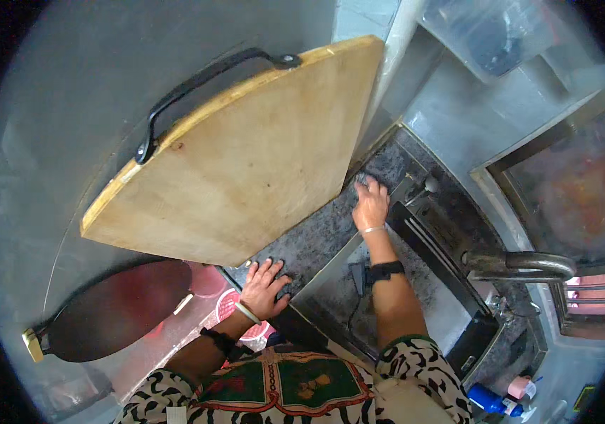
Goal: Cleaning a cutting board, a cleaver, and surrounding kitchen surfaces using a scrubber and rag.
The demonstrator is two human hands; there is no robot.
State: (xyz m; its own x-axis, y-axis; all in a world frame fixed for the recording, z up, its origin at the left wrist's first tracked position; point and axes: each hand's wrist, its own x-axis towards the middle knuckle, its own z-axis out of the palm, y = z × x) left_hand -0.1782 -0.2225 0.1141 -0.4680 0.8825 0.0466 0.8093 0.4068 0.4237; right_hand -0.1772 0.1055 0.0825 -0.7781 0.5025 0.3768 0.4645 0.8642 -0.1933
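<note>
A thick wooden cutting board [239,164] with a black metal handle [196,85] leans upright against the grey wall, its lower edge on the dark stone-look counter [308,238]. My left hand [265,289] rests palm down on the counter's front edge, fingers spread, close to the board's lower near corner. My right hand [371,204] is on the counter near the board's far lower corner, fingers bent downward. Something greyish may be under its fingertips, but it is too blurred to tell. Both wrists wear a bracelet and a dark strap.
A sink [355,297] with a metal tap [536,265] lies to the right. Beyond it stand a blue pump bottle [493,400] and a pink container [520,388]. At left is a dark pan-like object [122,312]; pink baskets [228,306] sit low beside the counter.
</note>
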